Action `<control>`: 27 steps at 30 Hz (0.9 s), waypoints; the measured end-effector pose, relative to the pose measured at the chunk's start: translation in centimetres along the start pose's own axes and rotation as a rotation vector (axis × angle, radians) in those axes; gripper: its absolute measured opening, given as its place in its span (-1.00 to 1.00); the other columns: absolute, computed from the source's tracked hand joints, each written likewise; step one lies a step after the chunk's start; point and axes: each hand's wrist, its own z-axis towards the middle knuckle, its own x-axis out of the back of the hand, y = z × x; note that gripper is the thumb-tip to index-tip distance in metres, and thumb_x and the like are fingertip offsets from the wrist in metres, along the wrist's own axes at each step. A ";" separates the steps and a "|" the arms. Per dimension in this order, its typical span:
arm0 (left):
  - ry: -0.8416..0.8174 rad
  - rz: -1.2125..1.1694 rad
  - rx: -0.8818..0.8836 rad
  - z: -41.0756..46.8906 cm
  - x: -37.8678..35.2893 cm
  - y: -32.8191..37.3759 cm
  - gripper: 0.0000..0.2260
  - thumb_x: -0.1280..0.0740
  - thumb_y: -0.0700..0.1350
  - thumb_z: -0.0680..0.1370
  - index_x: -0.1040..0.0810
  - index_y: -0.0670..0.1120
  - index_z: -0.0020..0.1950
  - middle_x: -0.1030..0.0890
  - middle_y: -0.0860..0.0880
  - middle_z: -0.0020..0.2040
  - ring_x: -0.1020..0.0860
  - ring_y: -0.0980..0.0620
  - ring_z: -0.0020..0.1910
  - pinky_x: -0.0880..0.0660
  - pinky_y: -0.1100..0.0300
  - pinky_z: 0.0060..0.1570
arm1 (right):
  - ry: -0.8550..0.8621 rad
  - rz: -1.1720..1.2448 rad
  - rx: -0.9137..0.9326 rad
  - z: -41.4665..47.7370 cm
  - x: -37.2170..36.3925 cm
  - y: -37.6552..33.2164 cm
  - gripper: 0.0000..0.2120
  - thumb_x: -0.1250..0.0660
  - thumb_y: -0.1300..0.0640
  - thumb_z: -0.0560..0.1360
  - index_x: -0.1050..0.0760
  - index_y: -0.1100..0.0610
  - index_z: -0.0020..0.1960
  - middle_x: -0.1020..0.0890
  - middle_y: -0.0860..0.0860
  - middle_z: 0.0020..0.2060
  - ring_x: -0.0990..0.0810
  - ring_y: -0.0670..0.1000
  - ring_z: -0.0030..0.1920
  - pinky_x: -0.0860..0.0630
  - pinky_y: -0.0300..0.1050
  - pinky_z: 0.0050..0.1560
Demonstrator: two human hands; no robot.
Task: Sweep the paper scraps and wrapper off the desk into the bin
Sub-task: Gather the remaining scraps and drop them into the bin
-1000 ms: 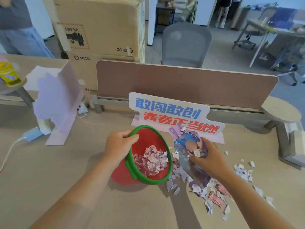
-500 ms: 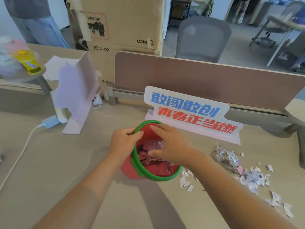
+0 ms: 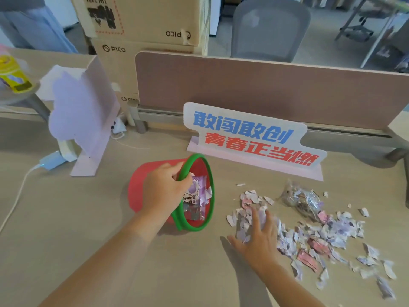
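A small red bin (image 3: 141, 180) with a green rim lies tipped on its side on the desk, mouth facing right. My left hand (image 3: 163, 191) grips its green rim at the top. A purple wrapper (image 3: 194, 193) and some scraps lie inside it. My right hand (image 3: 256, 235) rests flat, fingers spread, on the left end of a pile of torn paper scraps (image 3: 321, 235), holding nothing. A crumpled clear wrapper (image 3: 301, 200) lies behind the pile.
A white sign with blue and red lettering (image 3: 250, 136) stands right behind the bin, before the brown divider (image 3: 265, 89). A pale purple stand (image 3: 84, 120), a white cable (image 3: 17, 196) and a charger sit left. Cardboard boxes (image 3: 146, 21) are stacked beyond.
The bin has been tipped over onto its side. My right hand came out of the bin, leaving the purple wrapper inside, and moved right onto the scrap pile.
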 end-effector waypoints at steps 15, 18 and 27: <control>0.015 0.111 -0.019 1.4 -2.0 0.1 -0.84 -0.45 -0.04 0.41 -0.61 -0.09 -0.29 -0.27 0.01 -0.45 -0.29 0.04 -0.44 -0.19 0.18 -0.42 | 0.122 -0.232 0.185 8.6 -2.5 -0.6 -0.17 0.07 -0.49 0.33 0.13 -0.11 0.47 0.18 0.14 0.51 0.32 0.18 0.47 0.46 0.08 0.34; 0.032 0.093 0.002 1.3 -2.0 -0.1 -0.81 -0.46 -0.04 0.40 -0.56 -0.09 -0.34 -0.25 0.02 -0.46 -0.26 0.06 -0.46 -0.15 0.24 -0.45 | 0.065 -0.262 0.256 10.5 -2.2 -0.7 -0.28 0.06 -0.43 0.40 0.06 -0.12 0.46 0.06 0.07 0.51 0.22 0.16 0.49 0.31 0.13 0.41; 0.074 0.079 0.010 1.2 -1.8 -0.1 -0.80 -0.46 -0.01 0.40 -0.59 -0.11 -0.32 -0.23 0.03 -0.46 -0.25 0.08 -0.45 -0.16 0.21 -0.42 | 0.233 -0.120 0.515 10.1 -2.4 -1.0 -0.80 -0.17 -0.01 0.48 -0.52 0.05 -0.12 -0.60 0.02 -0.18 -0.55 0.18 -0.18 -0.49 0.01 -0.15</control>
